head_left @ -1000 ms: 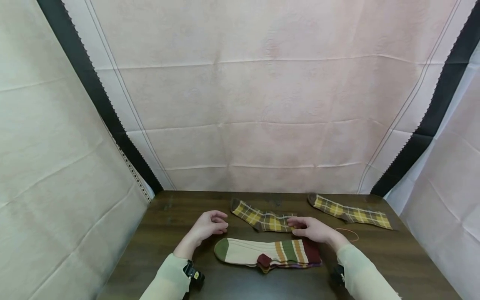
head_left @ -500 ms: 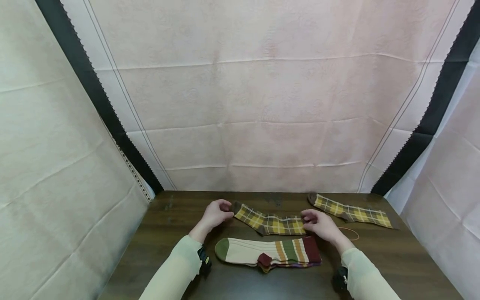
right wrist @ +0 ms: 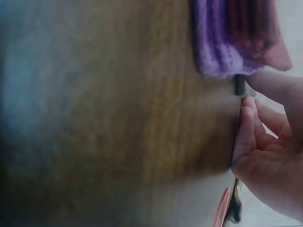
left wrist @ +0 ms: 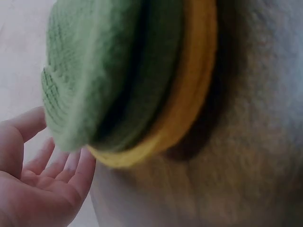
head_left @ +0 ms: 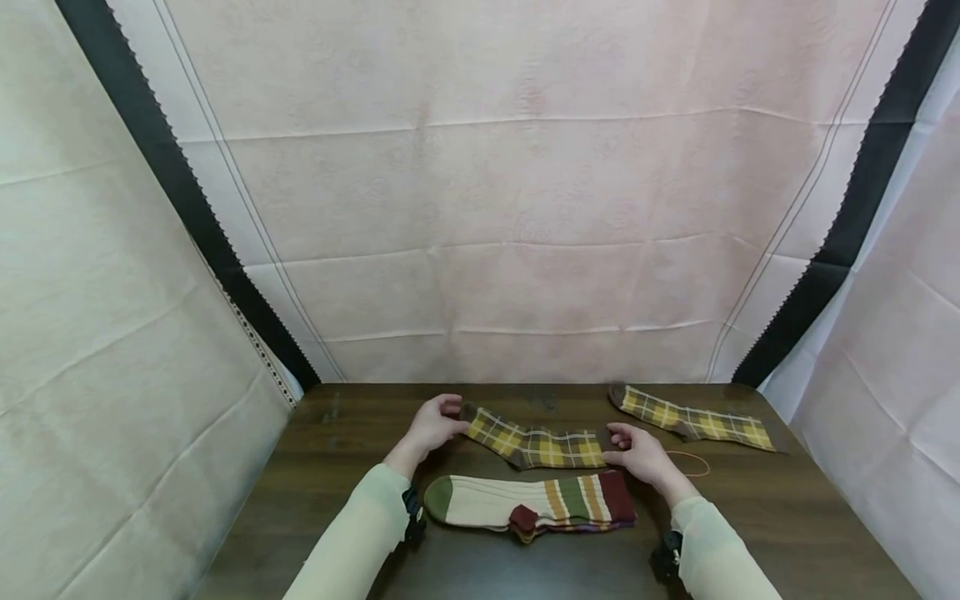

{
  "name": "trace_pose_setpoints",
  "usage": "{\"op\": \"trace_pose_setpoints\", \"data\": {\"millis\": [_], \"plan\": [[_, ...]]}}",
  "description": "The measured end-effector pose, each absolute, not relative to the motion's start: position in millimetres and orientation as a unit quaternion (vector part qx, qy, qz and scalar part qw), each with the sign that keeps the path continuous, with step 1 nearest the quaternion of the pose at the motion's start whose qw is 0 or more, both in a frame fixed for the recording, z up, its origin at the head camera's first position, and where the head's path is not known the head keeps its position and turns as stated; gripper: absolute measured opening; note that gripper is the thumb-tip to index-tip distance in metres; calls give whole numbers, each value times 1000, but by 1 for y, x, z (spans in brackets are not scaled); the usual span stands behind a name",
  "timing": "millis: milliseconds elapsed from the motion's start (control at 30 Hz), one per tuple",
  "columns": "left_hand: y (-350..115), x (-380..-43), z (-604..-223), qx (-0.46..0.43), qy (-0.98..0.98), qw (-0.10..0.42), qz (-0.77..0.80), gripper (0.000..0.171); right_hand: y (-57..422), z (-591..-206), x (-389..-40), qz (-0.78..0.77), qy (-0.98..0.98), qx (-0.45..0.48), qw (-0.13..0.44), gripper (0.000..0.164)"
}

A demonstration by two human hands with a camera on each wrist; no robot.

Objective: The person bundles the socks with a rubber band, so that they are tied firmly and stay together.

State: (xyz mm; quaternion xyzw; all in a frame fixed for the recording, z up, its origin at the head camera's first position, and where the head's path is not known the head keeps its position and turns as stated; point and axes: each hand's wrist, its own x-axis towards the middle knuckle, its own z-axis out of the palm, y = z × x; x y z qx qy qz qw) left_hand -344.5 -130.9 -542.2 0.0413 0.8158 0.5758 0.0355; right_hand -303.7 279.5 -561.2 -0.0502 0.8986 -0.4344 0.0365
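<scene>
A yellow-and-brown plaid sock [head_left: 540, 446] lies flat across the table, toe to the left. My left hand [head_left: 433, 427] is at its dark toe, with the thumb and fingers on either side of it. At the dark cuff, my right hand [head_left: 637, 454] pinches the other end. In the left wrist view my left hand [left wrist: 52, 184] reaches behind the near socks, which hide its fingertips. In the right wrist view my right hand [right wrist: 270, 142] has its thumb and fingers at the dark cuff [right wrist: 240, 85].
Nearer lies a stack of striped socks [head_left: 532, 504], cream on top with green toe and maroon cuff. A second plaid sock [head_left: 693, 417] rests at the back right. A thin pinkish loop [head_left: 701, 468] lies beside my right wrist. Pale fabric walls [head_left: 510, 250] enclose the table [head_left: 330, 475].
My left hand has moved forward and right to the sock's toe. My right hand shifted right along the cuff, and the plaid sock slid slightly right, then stayed put.
</scene>
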Motion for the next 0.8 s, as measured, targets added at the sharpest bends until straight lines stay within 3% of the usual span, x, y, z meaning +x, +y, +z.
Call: {"op": "trace_pose_setpoints", "data": {"millis": [133, 433, 800], "plan": [[-133, -344, -545, 34, 804, 38, 592, 61, 280, -562, -306, -437, 897, -41, 47, 61], [-135, -341, -550, 17, 808, 46, 587, 50, 280, -559, -303, -439, 896, -41, 44, 39], [-138, -338, -554, 11, 836, 44, 547, 28, 280, -555, -303, -443, 893, -50, 61, 50]]}}
